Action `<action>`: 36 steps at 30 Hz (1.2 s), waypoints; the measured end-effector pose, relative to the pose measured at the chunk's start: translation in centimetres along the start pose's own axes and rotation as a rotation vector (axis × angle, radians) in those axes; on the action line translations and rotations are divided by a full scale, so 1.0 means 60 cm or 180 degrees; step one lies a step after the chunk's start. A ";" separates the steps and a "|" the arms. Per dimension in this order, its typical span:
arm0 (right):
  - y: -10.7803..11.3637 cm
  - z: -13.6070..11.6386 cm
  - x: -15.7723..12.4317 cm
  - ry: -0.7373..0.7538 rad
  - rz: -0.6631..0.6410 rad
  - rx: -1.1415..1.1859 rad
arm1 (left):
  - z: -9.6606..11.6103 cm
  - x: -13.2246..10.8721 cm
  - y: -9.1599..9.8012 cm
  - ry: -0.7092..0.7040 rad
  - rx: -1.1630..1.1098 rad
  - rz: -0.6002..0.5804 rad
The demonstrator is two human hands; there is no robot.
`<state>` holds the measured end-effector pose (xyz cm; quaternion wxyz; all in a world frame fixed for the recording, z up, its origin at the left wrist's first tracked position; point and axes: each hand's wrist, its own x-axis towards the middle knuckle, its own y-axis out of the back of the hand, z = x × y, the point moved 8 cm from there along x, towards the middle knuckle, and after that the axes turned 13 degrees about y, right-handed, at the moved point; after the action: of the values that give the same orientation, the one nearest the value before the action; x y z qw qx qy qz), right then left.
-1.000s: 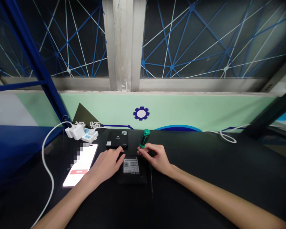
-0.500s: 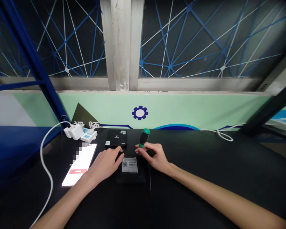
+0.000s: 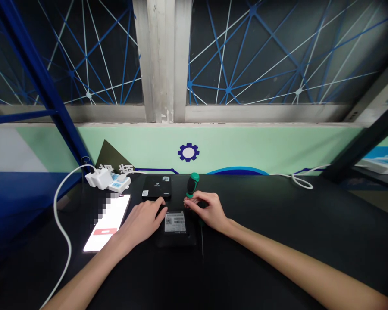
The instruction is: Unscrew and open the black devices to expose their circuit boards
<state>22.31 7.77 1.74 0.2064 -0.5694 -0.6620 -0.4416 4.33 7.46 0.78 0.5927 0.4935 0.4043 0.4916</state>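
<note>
A flat black set-top box (image 3: 176, 241) with a white printed label (image 3: 175, 222) lies on the dark table in front of me. My left hand (image 3: 145, 218) grips its back left corner, the thumb beside the label and the other fingers bent at the far edge. Between the thumb and fingers of my right hand (image 3: 208, 209) is a green-and-black screwdriver (image 3: 192, 186), held nearly upright over the box's back right part. Its tip is hidden by my fingers. A second screwdriver (image 3: 202, 247), partly under my right hand, lies along the box's right side with its thin shaft towards me.
Behind the box lies another black box (image 3: 157, 187) with a small white sticker. To the left are a lit phone (image 3: 108, 226), a white power strip (image 3: 119, 184) with a plugged-in adapter (image 3: 99, 177), and a white cable (image 3: 67, 241). The green wall (image 3: 142, 146) bounds the table's back.
The view has shifted slightly. The top of the upright screwdriver's handle has moved a little left, and my right fingers have shifted slightly around it. My left hand stays on the box.
</note>
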 end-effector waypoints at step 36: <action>0.001 0.001 -0.003 -0.0004 0.0030 0.0048 | 0.000 -0.001 0.000 0.0051 0.0083 -0.0001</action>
<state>22.43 7.74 1.60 0.2125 -0.5712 -0.6627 -0.4353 4.34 7.41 0.78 0.5831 0.4971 0.4155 0.4901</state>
